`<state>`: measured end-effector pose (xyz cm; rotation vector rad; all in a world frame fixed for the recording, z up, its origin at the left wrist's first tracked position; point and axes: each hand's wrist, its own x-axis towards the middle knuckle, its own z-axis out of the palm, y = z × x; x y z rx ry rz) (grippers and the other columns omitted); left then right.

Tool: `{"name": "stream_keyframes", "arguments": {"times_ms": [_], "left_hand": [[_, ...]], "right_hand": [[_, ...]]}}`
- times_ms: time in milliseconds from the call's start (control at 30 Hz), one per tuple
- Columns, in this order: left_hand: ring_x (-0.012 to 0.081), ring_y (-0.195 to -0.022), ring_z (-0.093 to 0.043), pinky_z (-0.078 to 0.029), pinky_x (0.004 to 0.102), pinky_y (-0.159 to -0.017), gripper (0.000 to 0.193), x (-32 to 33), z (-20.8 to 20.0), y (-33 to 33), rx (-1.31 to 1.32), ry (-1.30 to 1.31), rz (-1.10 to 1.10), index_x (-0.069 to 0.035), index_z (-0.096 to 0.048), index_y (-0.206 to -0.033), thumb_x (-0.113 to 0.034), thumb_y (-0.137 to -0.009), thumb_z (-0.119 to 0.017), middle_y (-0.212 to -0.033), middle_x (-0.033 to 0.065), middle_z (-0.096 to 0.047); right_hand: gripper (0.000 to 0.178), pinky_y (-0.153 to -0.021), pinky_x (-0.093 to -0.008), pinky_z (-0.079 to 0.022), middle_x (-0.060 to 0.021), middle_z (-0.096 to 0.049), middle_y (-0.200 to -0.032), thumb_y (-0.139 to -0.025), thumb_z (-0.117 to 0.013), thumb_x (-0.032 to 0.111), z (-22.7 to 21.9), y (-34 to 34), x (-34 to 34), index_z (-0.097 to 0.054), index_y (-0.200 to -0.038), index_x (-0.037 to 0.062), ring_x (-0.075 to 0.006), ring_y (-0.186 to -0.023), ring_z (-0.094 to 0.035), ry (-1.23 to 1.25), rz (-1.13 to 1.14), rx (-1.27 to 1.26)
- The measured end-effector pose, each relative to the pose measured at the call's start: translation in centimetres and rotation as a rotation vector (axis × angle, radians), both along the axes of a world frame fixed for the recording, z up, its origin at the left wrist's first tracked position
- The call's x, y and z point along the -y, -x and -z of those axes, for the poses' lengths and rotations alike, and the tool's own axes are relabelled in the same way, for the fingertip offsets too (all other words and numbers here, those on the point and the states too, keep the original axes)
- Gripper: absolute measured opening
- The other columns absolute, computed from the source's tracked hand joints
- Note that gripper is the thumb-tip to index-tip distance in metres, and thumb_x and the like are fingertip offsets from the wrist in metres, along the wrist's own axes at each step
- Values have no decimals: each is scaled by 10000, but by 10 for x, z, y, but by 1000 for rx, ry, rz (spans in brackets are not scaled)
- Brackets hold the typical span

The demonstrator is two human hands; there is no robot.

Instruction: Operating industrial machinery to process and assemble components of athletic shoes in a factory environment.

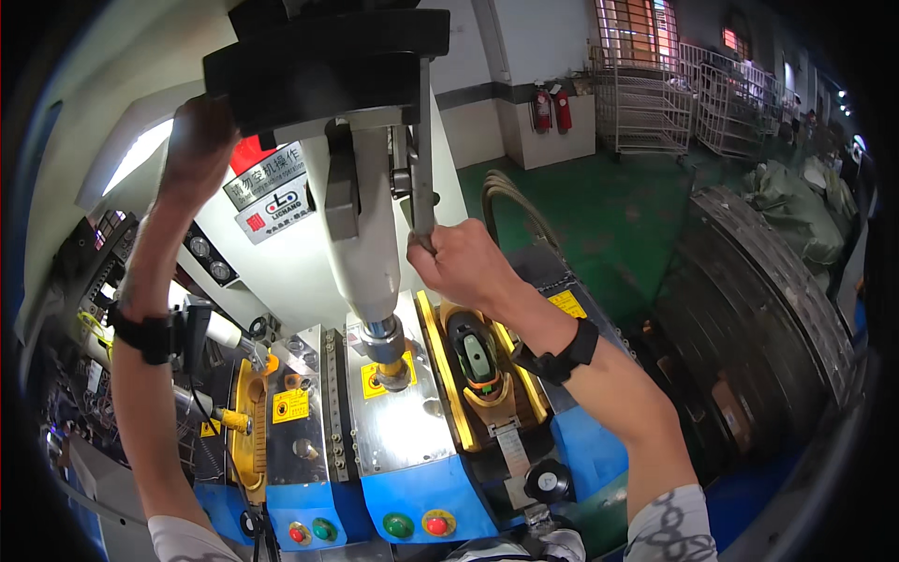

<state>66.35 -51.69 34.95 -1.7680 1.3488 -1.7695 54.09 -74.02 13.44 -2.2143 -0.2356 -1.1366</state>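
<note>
My left hand [201,140] is raised and curled against the left end of a black curved press arm [318,89]; its fingers are in shadow. My right hand [464,267] is closed around the lower end of a flat metal lever [421,159] that hangs from the arm's right side. Below my right wrist, a dark shoe [459,332] with a green last [477,354] in it sits between the yellow side pads [443,370] of a pressing machine. Left of the shoe, a white column with a metal shaft [382,342] points down at the steel top plate [403,436].
Red and green push buttons [437,525] sit on the blue front panels [426,492]. A second yellow-padded station [248,431] is at the left. Hoses [510,201] curve behind the machine. Dark stacked sheets [758,309] stand on the right; wire trolleys [646,103] and fire extinguishers [541,108] are farther back.
</note>
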Motion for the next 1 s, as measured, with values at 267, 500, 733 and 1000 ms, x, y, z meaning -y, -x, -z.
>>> {"name": "stream_keyframes", "arguments": {"times_ms": [267, 500, 733, 1000], "left_hand": [[279, -729, -633, -517, 385, -649, 205, -5, 1, 18, -82, -60, -33, -2, -557, -939, -43, -762, -652, -763, 137, -599], [313, -757, -600, -491, 411, -681, 114, -4, -11, -8, 138, -146, -156, 2, -603, -802, -73, -728, -646, -792, 159, -588], [314, -803, -668, -530, 352, -747, 198, -18, -3, -1, -820, 373, 159, -13, -650, -1019, -13, -836, -573, -897, 185, -684], [182, -666, -577, -472, 334, -625, 214, 0, -3, 18, -464, 90, 109, 51, -581, -946, -157, -930, -533, -774, 109, -622]], "right_hand": [[287, -471, -397, -438, -230, -535, -570, -836, -593, 161, -6, 10, -6, -590, -653, -61, -383, -489, -550, -126, -48, -28], [259, -484, -406, -472, -203, -557, -568, -813, -630, 154, 3, -6, 1, -584, -616, -7, -378, -523, -584, 67, 2, 139], [218, -481, -405, -459, -192, -547, -552, -810, -624, 169, 15, -7, 4, -582, -679, 0, -376, -503, -568, -4, -33, 136], [221, -504, -417, -469, -184, -564, -557, -808, -620, 174, 11, -9, 2, -594, -676, -3, -379, -515, -574, 22, 12, 199]]}}
